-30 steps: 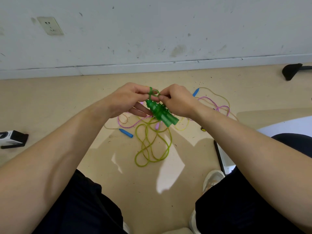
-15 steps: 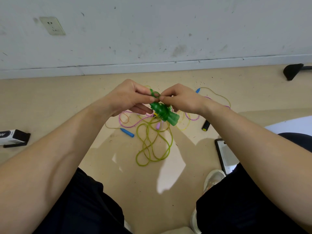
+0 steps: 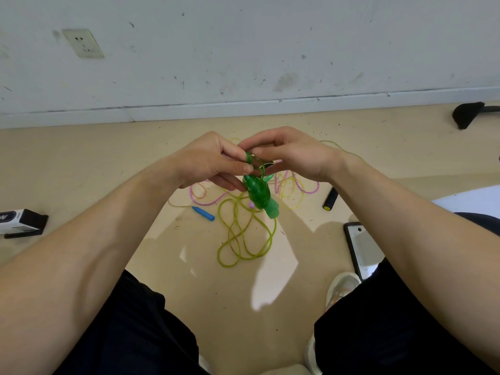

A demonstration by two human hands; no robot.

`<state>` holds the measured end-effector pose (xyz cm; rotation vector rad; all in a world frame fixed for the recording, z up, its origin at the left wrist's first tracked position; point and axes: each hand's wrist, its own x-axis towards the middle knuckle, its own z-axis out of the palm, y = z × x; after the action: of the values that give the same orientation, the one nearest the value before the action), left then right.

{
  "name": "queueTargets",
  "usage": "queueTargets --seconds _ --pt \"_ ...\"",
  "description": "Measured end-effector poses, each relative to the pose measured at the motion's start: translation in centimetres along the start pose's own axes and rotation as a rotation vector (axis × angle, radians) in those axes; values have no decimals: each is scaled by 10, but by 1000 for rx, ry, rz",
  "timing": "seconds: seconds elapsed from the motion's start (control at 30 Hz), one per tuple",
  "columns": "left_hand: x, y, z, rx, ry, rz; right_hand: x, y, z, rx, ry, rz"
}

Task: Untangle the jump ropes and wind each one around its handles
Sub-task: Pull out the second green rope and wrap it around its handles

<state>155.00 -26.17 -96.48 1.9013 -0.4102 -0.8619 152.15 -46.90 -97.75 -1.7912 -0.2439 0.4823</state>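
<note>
Pale beige floor (image 3: 102, 163) meets a scuffed white wall (image 3: 270, 50), and we sit over it with a knee on each side. Between our hands, raised above the floor, is the green jump rope (image 3: 258, 193), its cord coiled tightly round both handles with one last loop (image 3: 255, 165) standing free at the top. Our left hand (image 3: 213, 163) pinches that loop between thumb and forefinger while its lower fingers curl in beside the bundle. Our right hand (image 3: 292, 155) pinches the same loop from the far side with its fingertips.

Below lie the yellow-green rope (image 3: 243, 236) and the pink rope (image 3: 208, 201), heaped across each other, with a blue handle (image 3: 203, 213) and a black handle (image 3: 330, 198) beside them.

We judge this to be the tucking of the last loop. The main risk is that the springy cord slips out of either pinch, letting the coils loosen and unwind. If we slacken the left hand's hold, the bundle could also drop into the heap below and snag there.
</note>
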Motion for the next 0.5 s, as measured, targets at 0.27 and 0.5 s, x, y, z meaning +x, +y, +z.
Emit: queueTargets --seconds 0.27,0.5 --pt "-3 3 3 -72 -75 14 3 3 -1 125 24 -81" --pt "-1 6 8 -210 -44 38 2 2 0 387 35 -71"
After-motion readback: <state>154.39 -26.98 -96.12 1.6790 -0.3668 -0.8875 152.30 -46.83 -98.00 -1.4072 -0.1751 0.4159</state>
